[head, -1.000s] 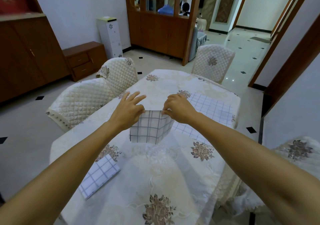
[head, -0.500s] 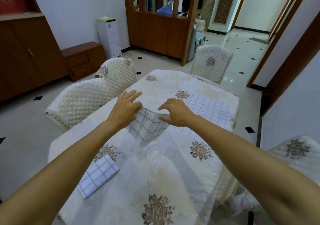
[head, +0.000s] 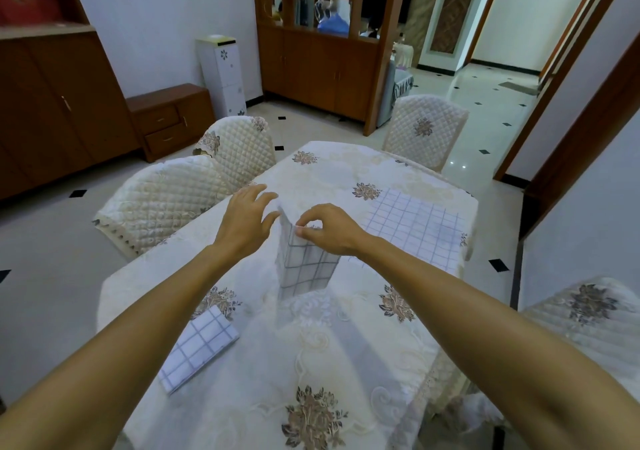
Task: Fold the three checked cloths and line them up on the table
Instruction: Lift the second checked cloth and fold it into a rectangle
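1. Floral cream tablecloth covers the bench (head: 346, 363), with quilted chairs (head: 166, 204) around it.
2. Right hand (head: 332, 230) pinches the top edge of the half-folded cloth (head: 304, 269), which hangs above the bench's middle.
3. Left hand (head: 247, 221) touches its far edge, fingers spread, grasping nothing.
4. Folded cloth (head: 199, 347) lies near left; unfolded cloth (head: 415, 228) lies flat far right.

White cotton cloths (head: 304, 269) carry a blue-grey check; the cream lace tabletop cover (head: 346, 339) bears brown flowers; quilted cream chair covers (head: 166, 200) match.
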